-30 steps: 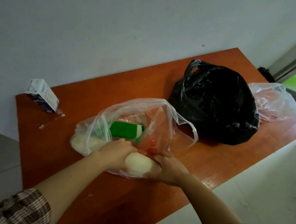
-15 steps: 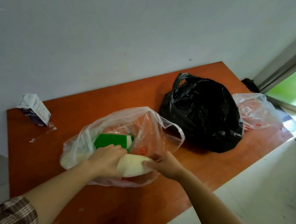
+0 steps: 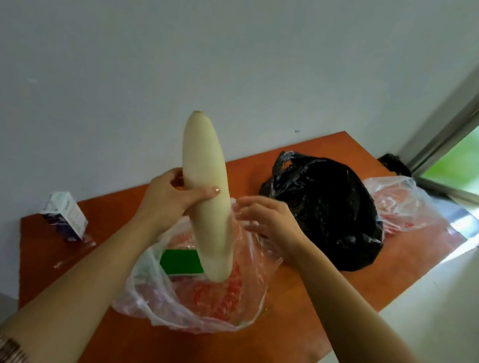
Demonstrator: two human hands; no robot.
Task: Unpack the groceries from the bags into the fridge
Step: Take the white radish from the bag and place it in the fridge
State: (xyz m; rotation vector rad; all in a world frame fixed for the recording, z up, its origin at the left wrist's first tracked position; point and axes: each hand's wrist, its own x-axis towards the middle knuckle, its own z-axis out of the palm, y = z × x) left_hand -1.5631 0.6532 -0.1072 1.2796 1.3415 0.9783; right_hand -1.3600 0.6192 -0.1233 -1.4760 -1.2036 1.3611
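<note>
My left hand grips the radish round its middle, thumb laid across the front and fingers curled behind. The radish is long, pale and tilted close to upright: its top end rises in front of the wall, and its lower tip hangs at the mouth of the clear bag, just beside a green carton lying inside. Red print or red contents show through the plastic; I cannot tell which.

My right hand is spread and relaxed, fingers reaching toward the raised rim of the same bag, close to the radish. Whether the fingertips touch the plastic I cannot tell. It holds nothing firmly.

The bag sits on the table, near its front edge. Behind it to the right stands a black bag, and just beside that a second clear bag. A small box lies at the far left corner, against the wall. Checked sleeves cover both my forearms low down.
</note>
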